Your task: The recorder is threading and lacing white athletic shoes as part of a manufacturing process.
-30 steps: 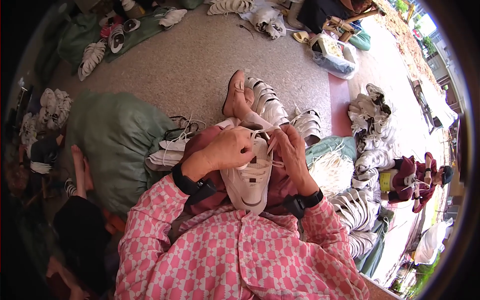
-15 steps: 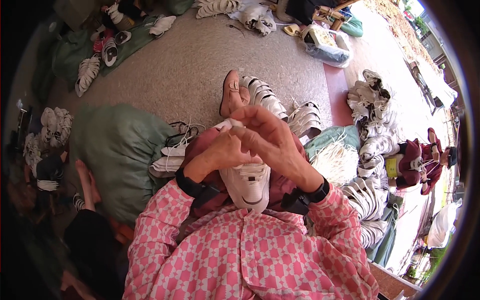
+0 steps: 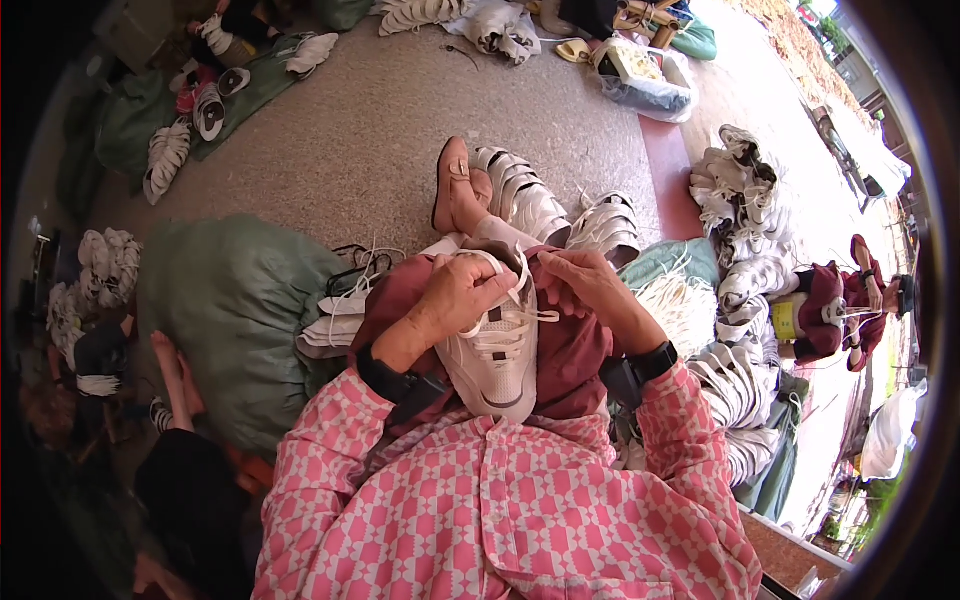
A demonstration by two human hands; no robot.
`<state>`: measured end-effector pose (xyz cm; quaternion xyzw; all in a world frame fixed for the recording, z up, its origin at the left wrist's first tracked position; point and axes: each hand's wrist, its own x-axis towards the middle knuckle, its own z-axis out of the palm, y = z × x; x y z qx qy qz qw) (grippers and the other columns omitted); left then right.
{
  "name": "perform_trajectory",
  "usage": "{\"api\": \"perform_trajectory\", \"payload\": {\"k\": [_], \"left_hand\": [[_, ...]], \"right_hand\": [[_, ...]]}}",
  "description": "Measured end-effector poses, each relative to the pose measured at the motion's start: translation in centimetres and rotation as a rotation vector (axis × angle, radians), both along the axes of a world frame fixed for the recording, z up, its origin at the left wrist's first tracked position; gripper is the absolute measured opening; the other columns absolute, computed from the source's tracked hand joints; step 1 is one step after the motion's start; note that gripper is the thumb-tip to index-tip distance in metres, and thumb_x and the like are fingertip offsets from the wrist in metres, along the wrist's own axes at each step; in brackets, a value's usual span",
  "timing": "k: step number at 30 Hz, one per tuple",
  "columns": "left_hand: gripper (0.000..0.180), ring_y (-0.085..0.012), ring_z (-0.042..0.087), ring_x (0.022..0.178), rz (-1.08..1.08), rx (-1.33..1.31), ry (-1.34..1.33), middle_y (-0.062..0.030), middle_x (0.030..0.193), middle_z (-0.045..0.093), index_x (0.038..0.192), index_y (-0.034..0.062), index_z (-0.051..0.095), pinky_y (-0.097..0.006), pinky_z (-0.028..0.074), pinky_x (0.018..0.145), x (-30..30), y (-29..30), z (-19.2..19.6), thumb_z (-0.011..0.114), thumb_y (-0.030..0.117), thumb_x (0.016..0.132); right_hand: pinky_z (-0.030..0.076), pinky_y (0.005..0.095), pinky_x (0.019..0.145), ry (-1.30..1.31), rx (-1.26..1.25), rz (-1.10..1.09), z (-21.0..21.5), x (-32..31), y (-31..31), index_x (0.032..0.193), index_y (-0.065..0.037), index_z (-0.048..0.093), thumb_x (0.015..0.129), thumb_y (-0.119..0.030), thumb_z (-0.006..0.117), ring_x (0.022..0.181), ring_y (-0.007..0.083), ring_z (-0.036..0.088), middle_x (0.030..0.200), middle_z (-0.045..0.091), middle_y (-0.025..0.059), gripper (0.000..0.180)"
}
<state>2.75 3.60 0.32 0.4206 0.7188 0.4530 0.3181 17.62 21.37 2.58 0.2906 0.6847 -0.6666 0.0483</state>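
Observation:
A white sneaker (image 3: 497, 378) lies on my lap, toe toward me, between my maroon-trousered thighs. White shoelace (image 3: 535, 316) runs through its lower eyelets and loops loosely above the tongue. At the left of the shoe's opening, my left hand (image 3: 460, 300) is closed, thumb and fingers pinching the lace by the upper eyelets. My right hand (image 3: 585, 285) is closed at the right side of the opening, thumb against forefinger on the lace; its other fingers curl under. Part of the shoe's upper is hidden behind my left hand.
A big green sack (image 3: 235, 320) bulges at my left. Nested white shoe uppers (image 3: 525, 195) stand ahead, beside my crossed feet. To my right are a bundle of white laces (image 3: 675, 305) and more stacked uppers (image 3: 735, 390). Another person (image 3: 850, 300) sits farther right.
My hands have come apart and lower, from close together above the shoe to either side of its opening. The tongue and a loose loop of lace now show between them.

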Motion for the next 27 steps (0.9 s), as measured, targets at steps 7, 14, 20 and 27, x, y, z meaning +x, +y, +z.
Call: {"api": "perform_trajectory", "payload": {"k": [7,14,20,27], "left_hand": [[0.016,-0.0102,0.063,0.069,-0.096,0.024,0.094,-0.0042,0.075,0.067,0.085,0.0005,0.072,-0.028,0.05,0.064,0.4,0.1,0.3,0.072,0.016,0.082],[0.017,-0.0084,0.061,0.077,-0.073,0.101,-0.033,-0.0023,0.084,0.067,0.093,0.001,0.07,-0.026,0.05,0.072,0.0,-0.2,0.2,0.072,0.013,0.081],[0.02,-0.0089,0.061,0.08,-0.116,0.078,-0.356,-0.0014,0.087,0.066,0.097,0.0012,0.07,-0.025,0.049,0.071,0.1,-0.6,1.5,0.07,0.011,0.08],[0.018,-0.0067,0.058,0.077,-0.072,0.076,-0.398,0.0,0.084,0.065,0.097,0.001,0.071,-0.025,0.048,0.068,0.3,-0.9,1.5,0.067,0.018,0.091]], "right_hand": [[0.037,0.0219,0.036,-0.018,-0.232,-0.021,-2.8,0.0,-0.3,0.077,-0.002,0.066,0.098,-0.04,0.056,0.04,0.0087,0.05,0.06,0.059,0.0014,0.045],[0.028,0.022,0.035,0.038,-0.332,-0.06,-1.2,0.3,-0.4,0.078,-0.002,0.066,0.099,-0.035,0.057,0.039,0.0065,0.044,0.059,0.056,0.0006,0.04],[0.023,0.0205,0.034,0.051,-0.557,-0.035,0.4,-0.2,-0.6,0.095,0.0,0.067,0.098,-0.027,0.059,0.039,0.0052,0.038,0.061,0.055,-0.0001,0.028],[0.025,0.0195,0.035,0.242,-0.809,-0.179,0.3,-1.5,-1.5,0.093,-0.002,0.061,0.095,-0.015,0.062,0.041,0.0047,0.04,0.064,0.055,-0.0003,0.014]]}}
